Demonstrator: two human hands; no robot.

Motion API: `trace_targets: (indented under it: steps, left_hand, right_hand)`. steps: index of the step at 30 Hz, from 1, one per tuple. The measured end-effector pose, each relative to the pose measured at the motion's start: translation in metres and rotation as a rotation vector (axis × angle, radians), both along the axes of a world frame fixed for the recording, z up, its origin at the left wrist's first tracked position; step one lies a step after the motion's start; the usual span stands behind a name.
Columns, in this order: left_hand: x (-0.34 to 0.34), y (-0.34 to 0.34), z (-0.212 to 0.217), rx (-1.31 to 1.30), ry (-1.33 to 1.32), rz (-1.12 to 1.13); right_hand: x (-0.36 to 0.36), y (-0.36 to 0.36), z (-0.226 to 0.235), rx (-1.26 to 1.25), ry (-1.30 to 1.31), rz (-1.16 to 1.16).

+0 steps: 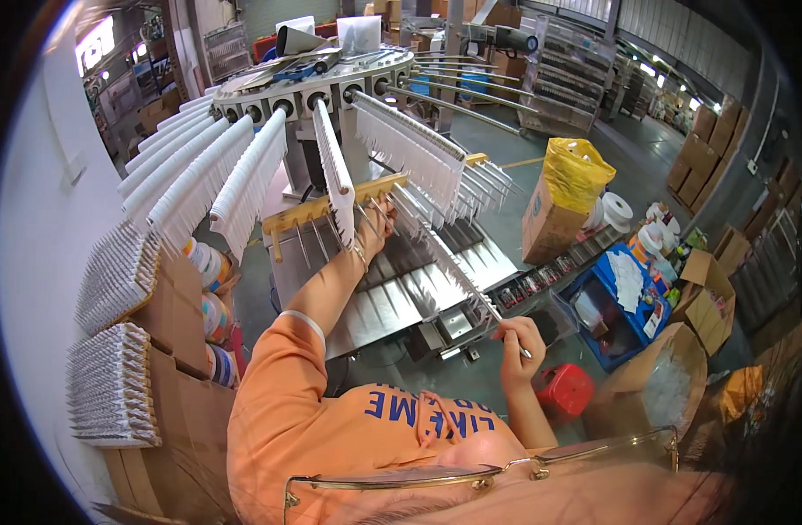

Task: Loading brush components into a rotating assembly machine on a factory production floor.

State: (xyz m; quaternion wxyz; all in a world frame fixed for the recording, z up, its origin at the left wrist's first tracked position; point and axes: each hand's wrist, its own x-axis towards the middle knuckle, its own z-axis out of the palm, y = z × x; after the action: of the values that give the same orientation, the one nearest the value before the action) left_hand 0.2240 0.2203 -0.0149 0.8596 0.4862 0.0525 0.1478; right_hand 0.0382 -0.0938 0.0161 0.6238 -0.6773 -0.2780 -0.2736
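Note:
My right hand (518, 346) is closed around the near end of a long thin metal rod (458, 273). The rod slants away over a metal table and carries a narrow row of pale pieces. My left hand (379, 225) reaches forward to a wooden bar (318, 210) set with metal pins. Its fingers are curled by the bar near the rod's far end; what they grip is hidden. A hanging row of white pieces (335, 175) on another rod comes down just left of this hand. These rods stick out from a round metal machine (322, 80).
Spiky white racks (112, 385) are stacked on cartons at left. The metal table (375, 297) lies under my arms. To the right are a carton with a yellow bag (576, 166), a blue crate (615, 306), a red stool (565, 389) and open cartons (650, 381).

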Motion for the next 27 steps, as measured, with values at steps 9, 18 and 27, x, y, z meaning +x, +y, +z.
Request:
trace_targets:
  steps: [9, 18, 27]
  left_hand:
    - [0.001, 0.003, -0.003, 0.029, 0.062, -0.035]
    - [0.008, -0.005, -0.003, -0.002, 0.003, 0.043]
    - [0.006, -0.004, -0.007, -0.135, 0.049, 0.063]
  right_hand:
    - [-0.004, -0.002, -0.061, 0.596, 0.243, 0.207]
    - [-0.010, -0.017, 0.013, 0.078, 0.042, -0.013]
    - [-0.007, -0.003, 0.037, -0.041, -0.117, -0.014]
